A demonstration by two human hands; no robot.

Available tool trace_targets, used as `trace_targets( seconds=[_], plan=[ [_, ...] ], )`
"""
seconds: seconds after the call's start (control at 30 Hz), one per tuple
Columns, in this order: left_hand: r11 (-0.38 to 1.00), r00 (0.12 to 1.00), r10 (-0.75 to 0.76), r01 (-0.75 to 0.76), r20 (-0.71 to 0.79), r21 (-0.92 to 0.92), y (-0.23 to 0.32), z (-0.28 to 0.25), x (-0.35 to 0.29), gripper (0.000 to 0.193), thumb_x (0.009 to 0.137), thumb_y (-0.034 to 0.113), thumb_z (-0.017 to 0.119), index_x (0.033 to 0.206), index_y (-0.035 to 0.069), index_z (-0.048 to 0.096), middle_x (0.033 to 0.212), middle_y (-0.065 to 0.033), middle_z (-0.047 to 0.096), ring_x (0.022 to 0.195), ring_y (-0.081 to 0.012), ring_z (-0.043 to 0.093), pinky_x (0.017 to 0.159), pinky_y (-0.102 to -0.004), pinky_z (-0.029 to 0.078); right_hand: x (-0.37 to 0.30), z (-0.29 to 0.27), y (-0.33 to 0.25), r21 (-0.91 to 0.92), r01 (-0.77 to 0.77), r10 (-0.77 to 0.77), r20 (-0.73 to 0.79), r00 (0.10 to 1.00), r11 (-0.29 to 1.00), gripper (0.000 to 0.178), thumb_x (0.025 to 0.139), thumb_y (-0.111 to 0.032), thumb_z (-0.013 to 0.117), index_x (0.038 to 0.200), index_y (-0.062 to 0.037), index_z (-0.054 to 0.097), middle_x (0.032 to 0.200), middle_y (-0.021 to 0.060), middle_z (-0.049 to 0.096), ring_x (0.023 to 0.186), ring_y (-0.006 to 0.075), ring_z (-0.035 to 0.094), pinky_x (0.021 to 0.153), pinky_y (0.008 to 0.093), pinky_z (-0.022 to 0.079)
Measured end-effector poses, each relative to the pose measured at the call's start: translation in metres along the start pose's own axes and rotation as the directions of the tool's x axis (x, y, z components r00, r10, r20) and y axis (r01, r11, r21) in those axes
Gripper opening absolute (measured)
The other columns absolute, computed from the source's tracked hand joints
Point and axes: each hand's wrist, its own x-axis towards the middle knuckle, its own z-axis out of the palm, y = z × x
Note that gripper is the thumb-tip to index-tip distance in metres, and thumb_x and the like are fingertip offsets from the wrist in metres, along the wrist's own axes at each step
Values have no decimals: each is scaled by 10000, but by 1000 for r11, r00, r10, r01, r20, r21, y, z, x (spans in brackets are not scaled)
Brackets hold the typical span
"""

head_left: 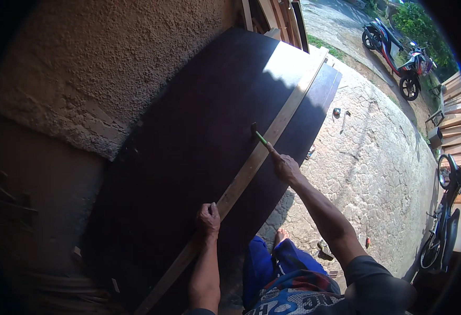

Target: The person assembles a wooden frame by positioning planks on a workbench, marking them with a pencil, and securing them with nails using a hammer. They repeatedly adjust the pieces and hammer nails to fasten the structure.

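Note:
A long pale wooden strip (246, 170) lies lengthwise along a large dark board (188, 142) in front of me. My right hand (285, 167) is closed around the green handle of a hammer (262, 138), its small dark head held over the board just left of the strip. Lower down, my left hand (208, 219) rests on the strip with its fingers curled together. Whatever those fingers pinch, if anything, is too small or hidden to make out.
A rough wall (109, 58) runs along the board's left side. On the cracked concrete floor lie a tape measure (337, 112), a thin metal tool (344, 122) and a red-handled tool (368, 242). Motorbikes (398, 55) stand at the far right. Planks (277, 21) lean beyond the board's far end.

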Motion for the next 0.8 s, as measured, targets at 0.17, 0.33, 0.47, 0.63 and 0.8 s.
trace_targets(
  seconds=[0.17,0.33,0.47,0.63,0.8],
  plan=[
    [1000,999,-25,24,36,9,3,1,3,206,926,246,705,812,87,642,780,-156,681,749,-396,672,654,-492,525,0,7,5,-33,-20,21,23,1000,999,768,955,-61,414,1644,-313,186,922,284,674,872,460,699,771,563,539],
    [1000,1000,2,-1,-29,16,1,1,7,214,925,257,711,803,97,635,769,-137,688,723,-391,673,635,-490,526,-3,12,-4,635,-77,76,30,997,768,554,1085,-226,441,1621,-216,303,690,85,627,468,145,547,434,324,463],
    [998,998,-52,53,-37,39,9,-8,8,185,915,230,721,824,88,644,771,-155,685,751,-385,682,650,-475,533,-27,33,-23,844,-185,113,148,983,504,577,1098,-250,467,1635,-215,260,587,-34,440,416,72,415,372,266,372],
    [995,991,-96,93,-93,-32,13,-15,1,200,899,259,732,803,106,648,760,-111,683,744,-329,692,665,-454,543,-19,48,-47,919,-265,68,256,964,291,570,1088,-228,502,1611,-205,279,618,-47,409,411,43,366,352,221,323],
    [986,903,-143,93,-405,-139,7,-6,-22,184,916,234,716,810,106,639,701,-100,649,681,-315,663,632,-442,517,27,63,-76,845,-384,181,340,923,371,503,1036,-222,577,1487,-186,357,830,35,554,548,99,502,416,236,408]
  ],
)
